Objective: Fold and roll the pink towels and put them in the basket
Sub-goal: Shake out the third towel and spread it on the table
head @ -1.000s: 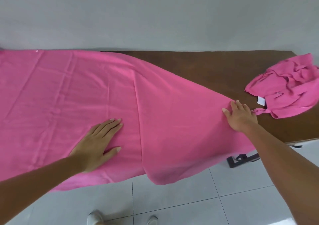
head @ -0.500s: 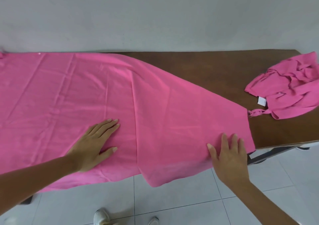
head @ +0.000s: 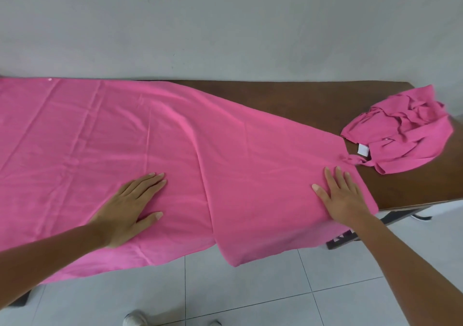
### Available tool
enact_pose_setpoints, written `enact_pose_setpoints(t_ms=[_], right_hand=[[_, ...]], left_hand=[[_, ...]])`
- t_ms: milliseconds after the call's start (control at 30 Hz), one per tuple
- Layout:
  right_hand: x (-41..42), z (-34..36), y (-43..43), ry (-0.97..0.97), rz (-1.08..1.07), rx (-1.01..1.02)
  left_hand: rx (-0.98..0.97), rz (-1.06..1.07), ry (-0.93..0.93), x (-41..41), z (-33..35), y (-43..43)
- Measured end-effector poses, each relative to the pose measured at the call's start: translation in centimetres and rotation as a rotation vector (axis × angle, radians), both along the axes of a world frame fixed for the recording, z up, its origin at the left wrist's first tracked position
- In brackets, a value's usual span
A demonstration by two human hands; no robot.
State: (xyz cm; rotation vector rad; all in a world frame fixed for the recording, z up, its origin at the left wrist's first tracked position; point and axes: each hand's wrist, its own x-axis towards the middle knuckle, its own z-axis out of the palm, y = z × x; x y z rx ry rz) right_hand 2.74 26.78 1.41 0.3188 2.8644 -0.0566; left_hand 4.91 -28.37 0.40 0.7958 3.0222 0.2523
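Two pink towels in view, and neither one is rolled yet. The big towel (head: 100,138) is spread across the wooden table (head: 288,95), with one flap lying diagonally over the rest and the near edge hanging off the front. The left hand (head: 130,208) lies flat near the middle with its fingers straight. The right hand (head: 343,198) is flat too, pressing the cloth by its right corner, so neither hand is gripping anything. Looks like early smoothing to me, so the folds, the roll and the drop-off are all left. The crumpled towel (head: 406,130) sits at the table's right end with its white tag (head: 363,149) showing. It seems to meet the big one's corner, and nobody's handling it. Containers: no basket in view anywhere — can't say what's in it.
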Motion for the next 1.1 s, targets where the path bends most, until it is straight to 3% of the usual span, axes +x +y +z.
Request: enact_pose_setpoints(t_ms=[267,567,700,867,1100], right_hand=[[-1.0,1.9,-1.3,0.045,-0.241,0.142],[3.9,2.5,-7.8,0.081,-0.29,-0.114],[4.8,1.7,-6.0,0.069,-0.368,-0.096],[3.9,0.3,-1.2,0.085,-0.454,-0.054],[2.3,0.2,2.6,0.065,-0.393,-0.072]], left_hand=[[-0.018,-0.004,-0.004,0.1,0.1,0.0],[0.014,0.064,0.037,-0.2,0.2,1.4],[0.151,0.227,0.067,-0.2,0.3,6.6],[0.129,0.135,0.022,0.7,-1.2,12.0],[0.06,0.115,0.027,0.8,-1.5,12.0]])
